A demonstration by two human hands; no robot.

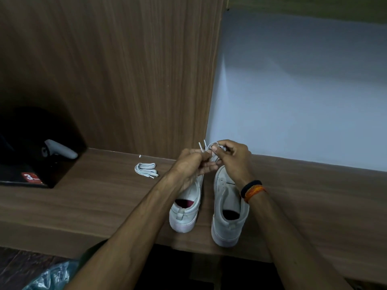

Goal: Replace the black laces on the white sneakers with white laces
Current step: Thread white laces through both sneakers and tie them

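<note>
Fig.: Left hand (193,164) & right hand (232,155) both pinch a white lace (206,146) above the two white sneakers (227,208) on the wooden shelf (83,201); spare lace bundle (146,169) lies well left. Advisably even both tips before threading; keep lace flat, untwisted.

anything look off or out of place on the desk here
Only small things. A tiny white bit lies alone on the desk by the wood panel, apart from the bundled spare lace; what it is cannot be told. Both hands hold a white lace above the sneakers.
</note>
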